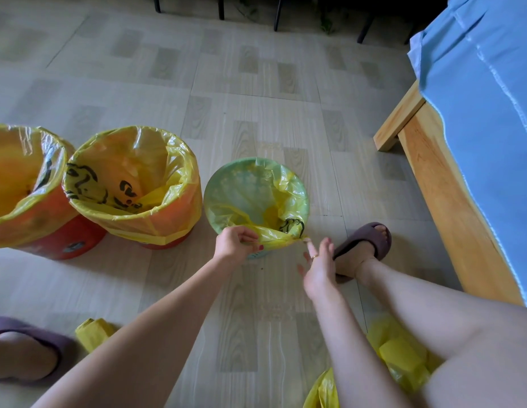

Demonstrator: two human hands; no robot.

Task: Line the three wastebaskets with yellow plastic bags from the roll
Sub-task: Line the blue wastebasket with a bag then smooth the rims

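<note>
Three wastebaskets stand in a row on the floor. The far-left orange basket [50, 245] and the middle orange basket [168, 242] each hold a yellow bag folded over the rim. The small teal basket [257, 254] on the right has a yellow bag [256, 189] spread inside it. My left hand [234, 244] pinches that bag's gathered near edge at the rim. My right hand [318, 266] hovers just right of the bag's twisted tip with fingers spread, holding nothing. A yellow bag roll [93, 332] lies near my left foot.
A wooden bed frame [438, 184] with a blue sheet [491, 113] runs along the right. My right foot in a purple slipper [365, 242] is beside the teal basket, my left slipper [24, 340] at bottom left. Loose yellow bags [400, 357] lie under my right leg. Dark chair legs [278, 13] stand at the top.
</note>
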